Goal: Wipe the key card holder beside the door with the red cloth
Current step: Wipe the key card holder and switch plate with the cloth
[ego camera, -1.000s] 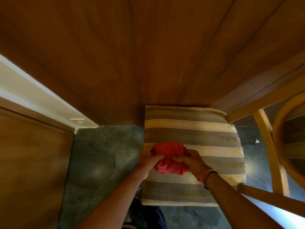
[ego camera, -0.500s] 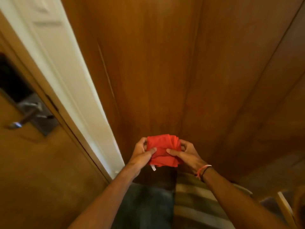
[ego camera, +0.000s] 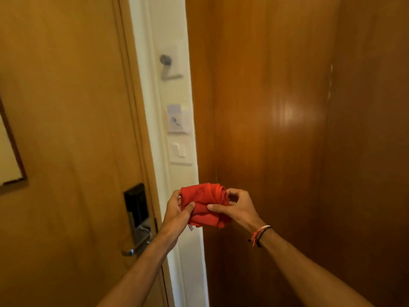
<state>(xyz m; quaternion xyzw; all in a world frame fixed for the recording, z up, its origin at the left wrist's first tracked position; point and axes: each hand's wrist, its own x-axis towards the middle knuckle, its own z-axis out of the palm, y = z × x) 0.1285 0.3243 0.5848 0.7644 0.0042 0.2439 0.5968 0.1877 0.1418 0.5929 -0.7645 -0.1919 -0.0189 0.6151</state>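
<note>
A bunched red cloth (ego camera: 204, 204) is held between both hands at chest height. My left hand (ego camera: 177, 212) grips its left side with the thumb on top. My right hand (ego camera: 238, 208) pinches its right side. The white key card holder (ego camera: 178, 118), with a card in its slot, is fixed on the white wall strip (ego camera: 168, 29) beside the wooden door (ego camera: 66, 107). It sits above the cloth, apart from it and a little to the left.
A white light switch (ego camera: 180, 150) sits just below the holder, and a metal door-guard latch (ego camera: 167, 67) above it. The door carries a black electronic lock with a lever handle (ego camera: 137, 220). Brown wood panelling (ego camera: 287, 107) fills the right.
The view has swung up from a striped cushion and the floor to the door and wall strip. Both hands have kept hold of the red cloth and risen with it.
</note>
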